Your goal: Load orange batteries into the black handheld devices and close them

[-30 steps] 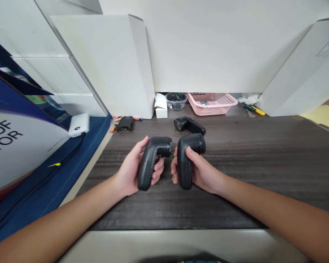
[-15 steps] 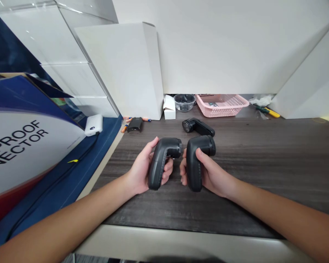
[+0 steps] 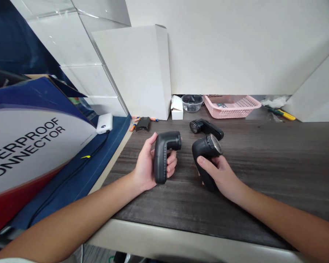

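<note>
My left hand [image 3: 146, 166] is wrapped round the handle of a black angled device [image 3: 161, 160], held upright with its ridged round head pointing right. My right hand [image 3: 226, 177] grips a second black device [image 3: 203, 149], which leans, its round metal-faced head turned up and to the right. A gap separates the two devices. Behind them a third black device [image 3: 208, 128] lies on the dark wood-grain table [image 3: 252, 190], its round head to the left. Parts of my fingers are hidden behind the handles.
A black curved piece [image 3: 143, 124] lies by several orange batteries at the back left. Further right stand a small white box [image 3: 177, 109], a clear bowl [image 3: 192, 104] and a pink basket [image 3: 233, 113]. A white power bank [image 3: 104, 123] with a cable sits left.
My right hand has moved right and tilted its device, so the round metal face now shows. My left hand's device is turned slightly more upright. The whole view has shifted a little.
</note>
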A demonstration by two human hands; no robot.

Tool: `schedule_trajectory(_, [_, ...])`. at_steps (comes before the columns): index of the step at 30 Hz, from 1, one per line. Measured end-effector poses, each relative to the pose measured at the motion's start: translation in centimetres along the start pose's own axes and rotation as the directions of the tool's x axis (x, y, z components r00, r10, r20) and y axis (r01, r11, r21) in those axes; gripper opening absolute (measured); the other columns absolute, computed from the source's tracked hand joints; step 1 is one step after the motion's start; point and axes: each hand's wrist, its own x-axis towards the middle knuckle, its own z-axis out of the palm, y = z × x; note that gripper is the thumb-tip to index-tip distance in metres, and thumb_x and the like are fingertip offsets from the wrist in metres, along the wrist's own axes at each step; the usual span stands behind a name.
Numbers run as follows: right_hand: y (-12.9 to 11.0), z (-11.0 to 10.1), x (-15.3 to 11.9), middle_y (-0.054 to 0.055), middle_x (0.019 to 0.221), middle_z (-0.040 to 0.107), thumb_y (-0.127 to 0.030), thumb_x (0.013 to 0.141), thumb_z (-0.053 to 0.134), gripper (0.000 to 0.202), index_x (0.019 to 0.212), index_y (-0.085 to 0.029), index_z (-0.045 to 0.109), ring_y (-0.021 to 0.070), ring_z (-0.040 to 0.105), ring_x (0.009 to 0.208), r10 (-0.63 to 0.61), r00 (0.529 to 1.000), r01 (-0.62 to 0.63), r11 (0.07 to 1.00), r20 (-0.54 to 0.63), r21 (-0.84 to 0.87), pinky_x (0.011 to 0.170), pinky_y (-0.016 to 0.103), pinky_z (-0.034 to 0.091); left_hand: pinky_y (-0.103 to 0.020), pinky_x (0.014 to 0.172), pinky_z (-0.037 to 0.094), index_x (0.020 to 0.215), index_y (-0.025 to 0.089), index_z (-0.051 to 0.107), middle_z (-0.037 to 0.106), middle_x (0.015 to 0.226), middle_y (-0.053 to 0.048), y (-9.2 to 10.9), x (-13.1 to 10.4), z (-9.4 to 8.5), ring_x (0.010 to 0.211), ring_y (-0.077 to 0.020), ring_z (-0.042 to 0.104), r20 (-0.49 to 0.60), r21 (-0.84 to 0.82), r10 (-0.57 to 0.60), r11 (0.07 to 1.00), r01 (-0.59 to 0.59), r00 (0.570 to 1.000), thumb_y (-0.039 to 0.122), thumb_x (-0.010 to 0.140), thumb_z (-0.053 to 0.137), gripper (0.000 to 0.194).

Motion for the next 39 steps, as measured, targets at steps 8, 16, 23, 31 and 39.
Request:
schedule_trajectory(8, [0.8,-1.1,1.1,0.002,0.124,0.075,-0.035,0.098,0.067,0.029,0.126,-0.028,0.066,0.0262,0.066,0.12,-0.3,0.952,0.305,0.934,0.055,-0.186,0.107,0.041,0.051,-0.02,0.039,0.039,0.133,0.012,0.072,0.043,0.061,0.002,0.5,-0.2,0.1,0.047,-0.013,0.038,-0.035,-0.093,0.049,0.994,-0.052,0.998,0.071,0.107,0.029,0.078])
schedule_trajectory(16, [1.4,-1.5,1.3,0.005,0.128,0.071,-0.032,0.101,0.062,0.048,0.147,-0.032,0.05,0.0265,0.066,0.117,-0.288,0.957,0.281,0.903,0.03,-0.324,0.103,0.044,0.051,-0.019,0.039,0.04,0.111,0.008,0.071,0.047,0.069,-0.002,1.0,-0.1,0.2,0.052,-0.0124,0.045,-0.139,-0.245,0.031,0.967,-0.064,0.99,0.063,0.111,0.028,0.07])
schedule_trajectory(23, [0.6,-1.1,0.5,0.006,0.12,0.064,-0.033,0.102,0.062,0.047,0.148,-0.03,0.052,0.025,0.067,0.106,-0.336,0.938,0.327,0.777,0.085,-0.538,0.097,0.044,0.052,-0.026,0.051,0.052,0.084,0.011,0.064,0.06,0.078,-0.008,1.4,0.3,-0.1,0.062,-0.0152,0.057,-0.205,-0.251,0.06,0.961,-0.112,0.977,0.04,0.113,0.037,0.049])
schedule_trajectory(31, [0.2,-1.2,0.7,0.01,0.127,0.068,-0.031,0.105,0.058,0.027,0.132,-0.028,0.061,0.0291,0.066,0.119,-0.467,0.865,0.45,0.556,0.186,-0.698,0.105,0.048,0.052,-0.029,0.061,0.059,0.105,0.007,0.072,0.075,0.094,-0.015,1.9,0.3,0.0,0.067,-0.0167,0.065,-0.2,-0.223,0.079,0.967,-0.123,0.977,0.03,0.112,0.045,0.036])
schedule_trajectory(39, [0.1,-1.1,0.5,0.008,0.126,0.068,-0.03,0.1,0.063,0.029,0.129,-0.028,0.061,0.0279,0.067,0.112,-0.43,0.879,0.438,0.557,0.206,-0.706,0.1,0.046,0.054,-0.018,0.064,0.064,0.128,0.015,0.074,0.076,0.133,-0.019,2.7,-0.1,0.7,0.085,-0.0158,0.079,-0.092,-0.145,0.126,0.98,-0.139,0.988,0.028,0.113,0.047,0.033])
